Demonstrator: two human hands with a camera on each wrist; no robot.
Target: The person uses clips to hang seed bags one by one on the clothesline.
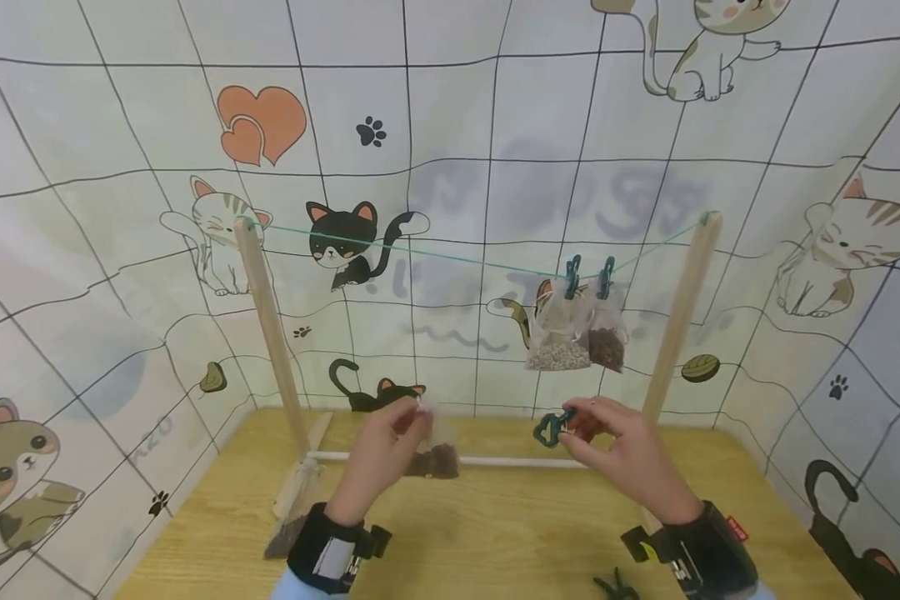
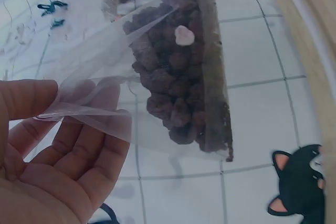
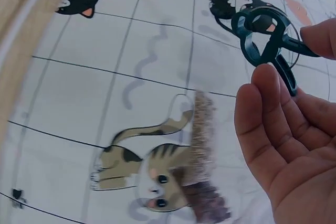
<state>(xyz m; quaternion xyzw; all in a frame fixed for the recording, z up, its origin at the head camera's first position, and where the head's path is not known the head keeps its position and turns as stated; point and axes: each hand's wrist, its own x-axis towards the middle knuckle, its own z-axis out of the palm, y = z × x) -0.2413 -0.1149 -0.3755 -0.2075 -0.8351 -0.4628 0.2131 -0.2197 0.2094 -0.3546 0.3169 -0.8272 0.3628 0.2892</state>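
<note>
My left hand (image 1: 381, 457) pinches the gathered top of a sheer mesh bag (image 1: 438, 458) between thumb and fingers. In the left wrist view the mesh bag (image 2: 176, 72) bulges with dark brown lumps and one pale piece. To the right, my right hand (image 1: 624, 446) holds a dark green clothespin (image 1: 548, 430) by its handles. Close up, that clothespin (image 3: 262, 40) has thumb and fingertips on its two handles, its rounded end pointing away. Both hands are below a thin green line (image 1: 442, 257), apart from each other.
Two filled mesh bags, one pale (image 1: 558, 354) and one brown (image 1: 606, 348), hang from clothespins on the line. Wooden posts (image 1: 270, 333) (image 1: 682, 325) hold its ends. Another bag (image 1: 288, 529) lies by the left post's foot; a green clothespin (image 1: 617, 587) lies at the table's front.
</note>
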